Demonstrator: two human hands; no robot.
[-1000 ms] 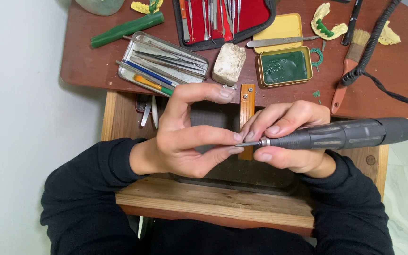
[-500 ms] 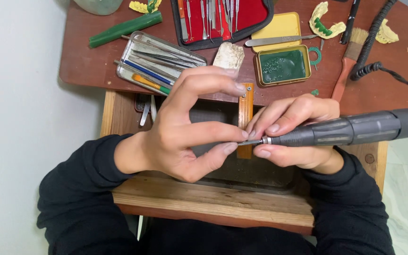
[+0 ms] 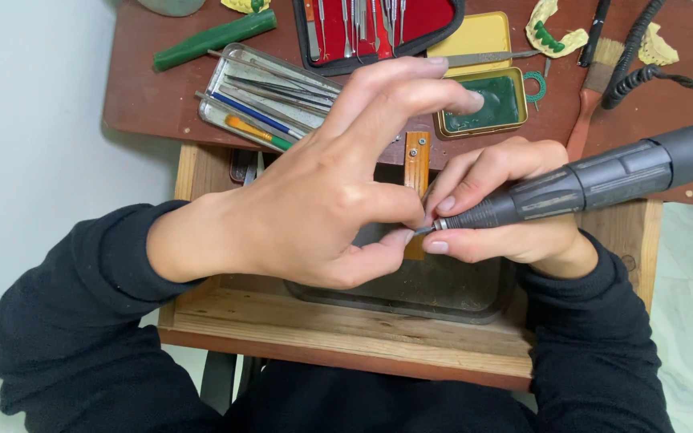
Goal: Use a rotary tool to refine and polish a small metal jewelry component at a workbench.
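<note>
— Hands, first entry: what does each one carry?

— Right hand (image 3: 515,212): grip clenched around a dark grey rotary handpiece (image 3: 595,180), held like a pen, its body running off to the right edge. Left hand (image 3: 338,184): thumb and forefinger pinched together right at the handpiece's metal tip, other fingers fanned upward. Whatever sits in that pinch is hidden by the fingertips; cannot tell what it is. Both arms in black sleeves (image 3: 82,321).

— Where does the tool sit?

— Above a pulled-out wooden drawer (image 3: 346,329) with a dark tray (image 3: 443,289) inside, just below the edge of the reddish-brown surface (image 3: 146,88). A small wooden peg (image 3: 416,160) juts out from that edge toward the hands, right behind the pinch.

— Remaining items on the surface?

— Open metal tin (image 3: 242,88) of slim instruments, some with blue and orange handles, left of centre. Green wax stick (image 3: 214,38) beyond it. Red-lined case (image 3: 435,16) of steel tools at the top. Yellow tin (image 3: 479,40) and, touching it, a gold-rimmed tin of green wax (image 3: 495,108), partly behind the left fingertips. Yellowish dental casts (image 3: 551,28), one with green wax on it, top right. Wooden-handled brush (image 3: 591,88) beside them. Coiled black cable (image 3: 643,60) at the far right.
</note>
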